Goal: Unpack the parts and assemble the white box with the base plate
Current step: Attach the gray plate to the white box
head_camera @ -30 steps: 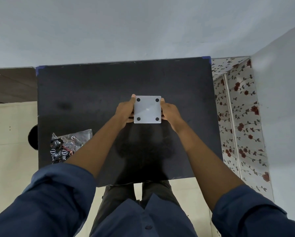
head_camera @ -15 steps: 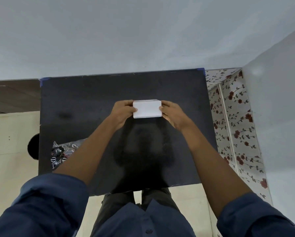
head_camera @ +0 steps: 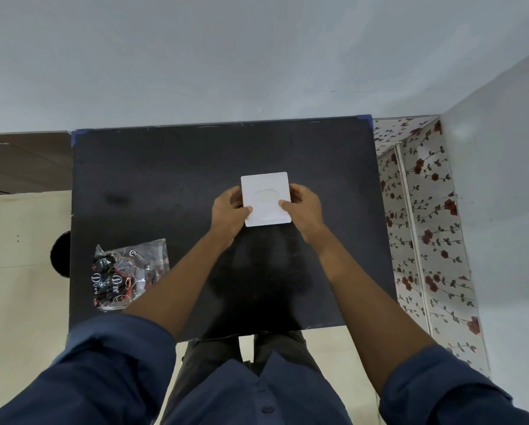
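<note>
- White box (head_camera: pixel 265 198) is held above the middle of the counter (head_camera: pixel 165 185), gripped by both hands at its left and right edges.
- Left hand (head_camera: pixel 230 210) is closed on the box's left edge, thumb laid on the near-left corner of the top face.
- Right hand (head_camera: pixel 304 208) is closed on the right edge, thumb pressed on the face at mid-right.
- Change from a second ago: a face with four dark corner dots was shown then, an edge-on view half a second ago, and a plain white face with a faint round outline is turned up now. The box has been flipped over in the hands.
- Meaning, as a judgement: the box is being inspected or oriented, probably so a seam or lid can be found. No part has been separated yet, so assembly is barely started.
- Base plate cannot be told apart as a separate piece; it may be the dotted face, now hidden below.
- Clear bag (head_camera: pixel 128 273) of small dark parts lies unopened at the near-left of the counter, well apart from the hands; unpacking is judged still to be done.
</note>
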